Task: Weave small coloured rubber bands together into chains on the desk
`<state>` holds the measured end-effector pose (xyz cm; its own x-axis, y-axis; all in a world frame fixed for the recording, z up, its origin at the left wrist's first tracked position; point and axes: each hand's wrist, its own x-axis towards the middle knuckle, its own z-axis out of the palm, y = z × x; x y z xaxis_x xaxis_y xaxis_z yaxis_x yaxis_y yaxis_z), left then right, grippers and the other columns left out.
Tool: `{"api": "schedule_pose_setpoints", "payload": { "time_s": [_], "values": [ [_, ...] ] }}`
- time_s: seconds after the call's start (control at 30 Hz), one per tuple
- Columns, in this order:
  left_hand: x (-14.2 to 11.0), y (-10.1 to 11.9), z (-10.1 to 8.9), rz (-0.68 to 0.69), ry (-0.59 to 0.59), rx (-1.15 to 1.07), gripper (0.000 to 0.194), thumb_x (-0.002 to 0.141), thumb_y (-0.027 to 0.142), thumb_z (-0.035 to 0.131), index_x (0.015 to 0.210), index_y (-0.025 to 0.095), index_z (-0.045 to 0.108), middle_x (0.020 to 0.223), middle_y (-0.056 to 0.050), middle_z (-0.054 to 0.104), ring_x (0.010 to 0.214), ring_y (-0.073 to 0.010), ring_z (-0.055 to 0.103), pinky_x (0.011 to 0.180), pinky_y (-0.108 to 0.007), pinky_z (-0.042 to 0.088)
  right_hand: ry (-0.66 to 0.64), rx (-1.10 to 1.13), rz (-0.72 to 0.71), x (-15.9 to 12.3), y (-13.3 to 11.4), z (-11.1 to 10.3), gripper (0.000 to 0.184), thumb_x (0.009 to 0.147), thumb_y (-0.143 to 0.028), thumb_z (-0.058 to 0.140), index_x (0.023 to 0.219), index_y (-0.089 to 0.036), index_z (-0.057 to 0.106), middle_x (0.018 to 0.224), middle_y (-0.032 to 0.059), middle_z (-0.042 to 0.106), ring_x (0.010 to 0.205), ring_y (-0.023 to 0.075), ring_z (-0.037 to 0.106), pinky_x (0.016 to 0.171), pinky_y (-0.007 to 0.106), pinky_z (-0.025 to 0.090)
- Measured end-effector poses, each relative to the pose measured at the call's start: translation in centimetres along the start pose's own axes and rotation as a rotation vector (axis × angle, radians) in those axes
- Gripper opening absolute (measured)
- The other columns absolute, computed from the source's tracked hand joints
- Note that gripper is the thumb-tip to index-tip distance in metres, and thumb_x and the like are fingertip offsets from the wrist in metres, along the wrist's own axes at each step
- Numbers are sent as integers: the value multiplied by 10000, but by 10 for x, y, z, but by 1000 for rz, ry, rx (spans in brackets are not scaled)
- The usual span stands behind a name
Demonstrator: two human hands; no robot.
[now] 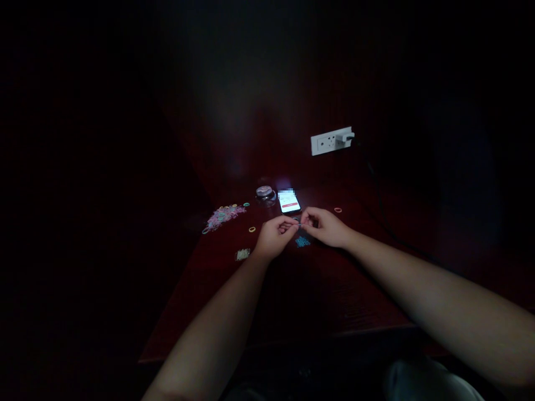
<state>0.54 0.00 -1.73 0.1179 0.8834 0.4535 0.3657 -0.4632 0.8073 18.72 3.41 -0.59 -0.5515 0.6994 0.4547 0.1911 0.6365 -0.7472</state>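
My left hand and my right hand meet fingertip to fingertip over the dark red table. Both are closed in a pinch on a thin, pale rubber band between them; its exact shape is too small to make out. Just below the fingers lies a small heap of blue bands. A bundle of pale yellow bands rests to the left of my left wrist. Beyond that hand sits a single yellow band.
A pile of mixed pastel bands lies by the table's left edge. Behind my hands stand a lidded clear jar and a lit phone. One orange-pink band is to the right. A wall socket holds a plug with a dark cable.
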Motion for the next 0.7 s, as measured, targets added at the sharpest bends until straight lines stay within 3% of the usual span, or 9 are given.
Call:
{"api": "schedule_pose_setpoints", "payload": {
  "time_s": [0.7],
  "values": [
    [0, 2, 0, 35, 18, 39, 149, 774, 249, 668, 875, 142, 692, 822, -63, 704, 733, -138, 635, 666, -254, 492, -9, -41, 14, 1, 3, 0, 59, 766, -217, 567, 771, -161, 551, 678, 1, 532, 603, 116, 471, 552, 239, 388]
  ]
}}
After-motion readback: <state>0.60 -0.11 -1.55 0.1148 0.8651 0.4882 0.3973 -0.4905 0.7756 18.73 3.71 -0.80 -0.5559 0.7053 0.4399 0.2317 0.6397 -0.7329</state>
